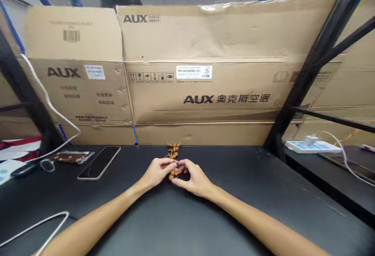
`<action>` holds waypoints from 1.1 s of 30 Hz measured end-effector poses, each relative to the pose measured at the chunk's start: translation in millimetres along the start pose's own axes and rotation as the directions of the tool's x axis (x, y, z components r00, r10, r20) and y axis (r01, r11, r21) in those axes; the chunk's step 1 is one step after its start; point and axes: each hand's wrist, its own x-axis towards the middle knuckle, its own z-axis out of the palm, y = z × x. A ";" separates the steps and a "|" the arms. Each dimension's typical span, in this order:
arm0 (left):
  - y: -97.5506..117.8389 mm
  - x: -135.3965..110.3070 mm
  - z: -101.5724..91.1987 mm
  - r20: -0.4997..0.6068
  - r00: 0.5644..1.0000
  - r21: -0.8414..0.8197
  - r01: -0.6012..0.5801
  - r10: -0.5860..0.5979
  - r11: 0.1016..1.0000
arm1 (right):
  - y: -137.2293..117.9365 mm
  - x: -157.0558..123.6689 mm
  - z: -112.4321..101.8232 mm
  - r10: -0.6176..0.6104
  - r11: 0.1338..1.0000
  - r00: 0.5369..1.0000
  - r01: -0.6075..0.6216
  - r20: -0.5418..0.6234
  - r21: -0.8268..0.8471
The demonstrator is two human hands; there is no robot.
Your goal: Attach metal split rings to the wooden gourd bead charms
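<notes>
A string of small brown wooden beads [173, 152] lies on the black table [240, 185], running from the cardboard wall toward me. My left hand [156, 172] and my right hand [193, 178] meet at its near end. Both pinch the beads between thumb and fingertips, with fingers curled. The near beads are partly hidden between my fingers.
Large AUX cardboard boxes [205, 72] wall off the back of the table. A phone [99, 162] lies face up at the left, beside a brown packet [72, 156] and a white cable [49, 104]. Black shelf posts [307, 76] stand at the right, with a power strip [310, 145] beyond.
</notes>
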 end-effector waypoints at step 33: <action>3.7 -0.3 -3.5 -0.154 0.985 0.321 -0.021 0.075 0.947 | 14.5 9.2 -6.5 0.119 0.990 0.981 -0.130 -0.154 -0.063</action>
